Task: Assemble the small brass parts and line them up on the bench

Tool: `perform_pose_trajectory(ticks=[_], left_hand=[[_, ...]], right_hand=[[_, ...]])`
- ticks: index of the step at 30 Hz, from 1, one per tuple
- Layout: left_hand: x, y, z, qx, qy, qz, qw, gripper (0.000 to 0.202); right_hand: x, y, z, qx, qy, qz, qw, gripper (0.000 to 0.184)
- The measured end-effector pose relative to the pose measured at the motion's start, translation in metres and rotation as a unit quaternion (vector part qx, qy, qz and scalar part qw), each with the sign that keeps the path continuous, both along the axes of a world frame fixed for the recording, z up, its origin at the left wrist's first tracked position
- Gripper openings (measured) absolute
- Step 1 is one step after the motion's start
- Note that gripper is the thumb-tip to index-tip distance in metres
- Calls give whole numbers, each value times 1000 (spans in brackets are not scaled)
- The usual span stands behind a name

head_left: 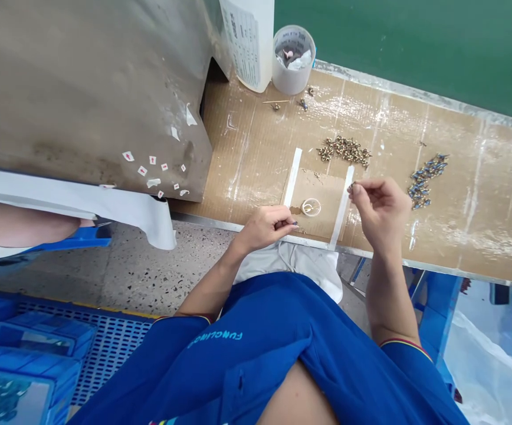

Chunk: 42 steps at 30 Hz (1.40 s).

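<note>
My left hand (267, 227) is closed in a pinch near the table's front edge, holding a small dark part (295, 224) with a thin pale tip. Over the right strip of tape, my right hand (382, 209) pinches a tiny metal part (352, 186) between thumb and fingers; its exact kind is too small to tell. Between the hands lies a small round white dish (311, 207) with a little pale stuff inside. Beyond it is a pile of small brass-coloured parts (344, 151). A second pile, of blue and brass-coloured parts (427, 180), lies right of my right hand.
A white tub (294, 62) with scraps stands at the back beside a labelled white container (249, 47). A thin stick (276, 101) and several loose parts lie before them. A large metal housing (105, 88) fills the left; blue crates (21, 372) stand lower left.
</note>
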State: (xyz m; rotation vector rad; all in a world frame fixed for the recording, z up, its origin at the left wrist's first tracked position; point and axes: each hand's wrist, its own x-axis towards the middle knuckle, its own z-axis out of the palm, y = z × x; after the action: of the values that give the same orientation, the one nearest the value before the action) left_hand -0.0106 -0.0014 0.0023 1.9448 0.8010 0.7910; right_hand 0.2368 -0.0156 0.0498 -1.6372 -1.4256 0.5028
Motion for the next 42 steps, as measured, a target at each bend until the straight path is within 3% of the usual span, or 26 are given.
perform_pose_trajectory(ticks=[3, 6, 11, 15, 28, 36, 42], left_hand=[[2, 0, 0, 21, 21, -15, 999, 26], [3, 1, -2, 28, 30, -33, 999, 24], [4, 4, -3, 19, 51, -69, 996, 22], [4, 5, -4, 19, 59, -74, 995, 23], [2, 6, -4, 32, 92, -92, 991, 25], [2, 3, -6, 39, 87, -77, 992, 32], [2, 4, -6, 41, 66, -76, 994, 26]], right_hand=[[-20, -33, 3, -27, 78, 4, 997, 26], [-44, -54, -10, -75, 147, 46, 985, 24], [-70, -63, -39, -134, 234, 43, 962, 25], [-71, -63, -47, -141, 241, 34, 960, 29], [-63, -57, -39, -146, 159, 106, 971, 22], [-61, -54, -34, -164, 149, 124, 967, 26], [-55, -51, -31, -190, 178, 154, 953, 32]])
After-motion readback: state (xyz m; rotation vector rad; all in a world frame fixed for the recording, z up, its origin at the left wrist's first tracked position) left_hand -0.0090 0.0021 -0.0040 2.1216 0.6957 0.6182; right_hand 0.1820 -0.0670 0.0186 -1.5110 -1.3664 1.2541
